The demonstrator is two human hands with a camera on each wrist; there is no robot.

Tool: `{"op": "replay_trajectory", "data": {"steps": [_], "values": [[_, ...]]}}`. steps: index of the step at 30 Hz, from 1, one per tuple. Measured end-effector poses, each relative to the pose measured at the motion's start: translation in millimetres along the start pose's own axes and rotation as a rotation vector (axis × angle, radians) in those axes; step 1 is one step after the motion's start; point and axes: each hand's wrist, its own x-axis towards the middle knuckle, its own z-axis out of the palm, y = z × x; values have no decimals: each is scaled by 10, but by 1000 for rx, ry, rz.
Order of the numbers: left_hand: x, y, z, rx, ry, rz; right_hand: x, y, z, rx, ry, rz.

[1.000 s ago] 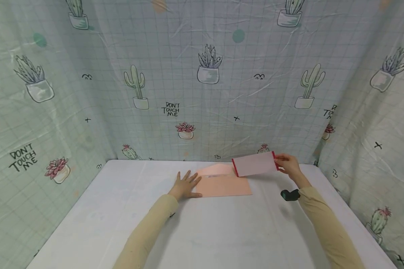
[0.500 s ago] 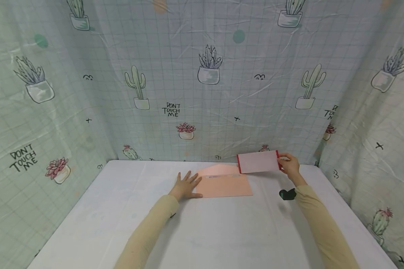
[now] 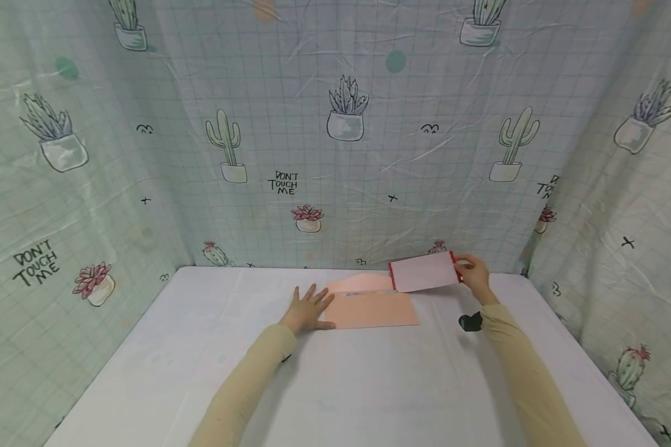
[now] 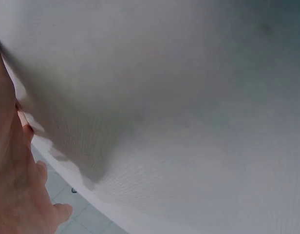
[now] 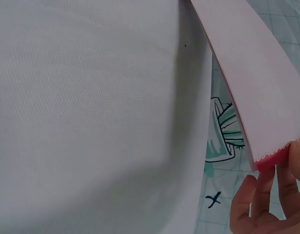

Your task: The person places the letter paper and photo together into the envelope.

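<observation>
Since half a second ago my right hand [image 3: 473, 275] has tipped the white card [image 3: 423, 272] so its left end dips slightly toward the envelope, and the card sits a touch further left.

From the head view, my right fingers [image 3: 463, 264] pinch the card's right, red-trimmed end, holding it in the air above the tabletop [image 3: 335, 385], just over the right end of the pink envelope [image 3: 371, 309]. The envelope lies flat with its flap open toward the back; I cannot see anything inside it. My left hand [image 3: 309, 310] lies flat with straight, spread fingers, touching the envelope's left end.

From the left wrist view, only the edge of my left hand [image 4: 16, 185] shows against the white tabletop [image 4: 179, 122], fingers relaxed, gripping nothing.

From the right wrist view, my right fingers [image 5: 267, 195] clamp the card [image 5: 247, 83] at its red scalloped edge, the card stretching away above the tabletop [image 5: 86, 112].
</observation>
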Motion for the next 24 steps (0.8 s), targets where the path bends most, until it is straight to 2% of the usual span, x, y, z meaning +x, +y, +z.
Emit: {"op": "replay_trajectory", "data": {"steps": [7,9,13,15,16,20,22,24], "values": [[-5,1,-28,2,-6,0,-11,-29,118,-8,9,-90],[-5,3,-32,3,-8,0,21,19,146,18,1,-139],[-6,12,-44,1,-11,7,75,87,185,2,-19,-184],[-11,18,-53,-3,-11,7,58,71,197,-10,-27,-186],[-12,18,-55,-4,-11,8,43,37,202,-54,-39,-159],[-16,15,-60,-8,-12,5,3,-29,232,-88,-86,-109],[-15,13,-56,-12,-12,6,61,48,268,-86,-100,-106],[-14,14,-49,-15,-10,6,77,100,312,-32,-114,-142]]}}
